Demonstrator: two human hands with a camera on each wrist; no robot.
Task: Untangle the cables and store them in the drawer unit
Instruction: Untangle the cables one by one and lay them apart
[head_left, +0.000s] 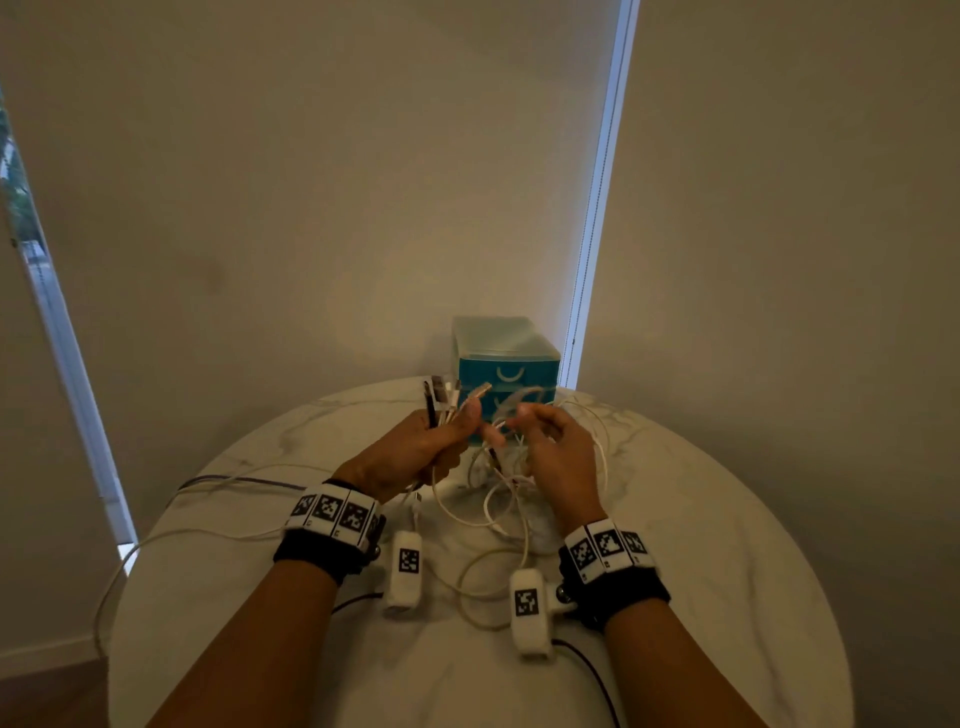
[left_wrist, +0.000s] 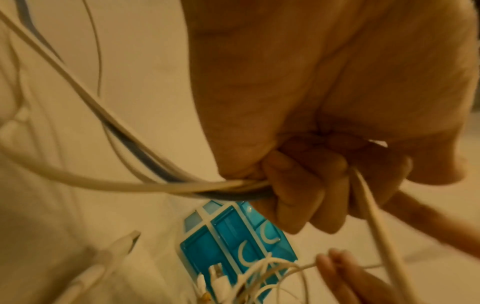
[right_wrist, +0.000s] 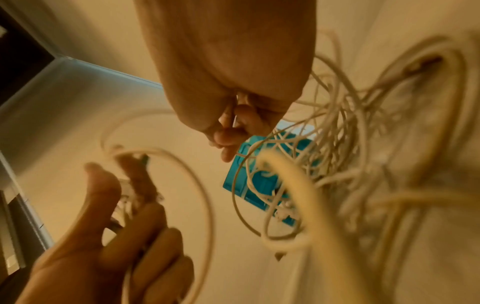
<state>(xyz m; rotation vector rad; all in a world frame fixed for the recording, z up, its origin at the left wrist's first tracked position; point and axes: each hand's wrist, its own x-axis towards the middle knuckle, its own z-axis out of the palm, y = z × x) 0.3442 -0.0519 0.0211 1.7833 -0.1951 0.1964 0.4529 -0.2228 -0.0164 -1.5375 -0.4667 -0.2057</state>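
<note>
Room: plain wall and drawn blinds behind a round marble table (head_left: 701, 519).
Drawer unit: blue drawer unit (head_left: 508, 364) at the table's far edge, both drawers closed.
Cables: a white tangle (head_left: 498, 493) hangs between the hands above the table's middle; loose lengths trail to the left edge.
Left hand: left hand (head_left: 415, 452) has its fingers curled around a bunch of plug ends (head_left: 447, 395).
Right hand: right hand (head_left: 558, 457) has its fingertips (right_wrist: 223, 137) pinching one thin strand.
Advice: keep the bunch steady and draw the single strand out slowly, loosening loops rather than tugging.

Left hand (head_left: 415, 449) raised, fingers curled tight, right hand (head_left: 558, 452) raised beside it, fingertips pinched, forearms extended forward.
</note>
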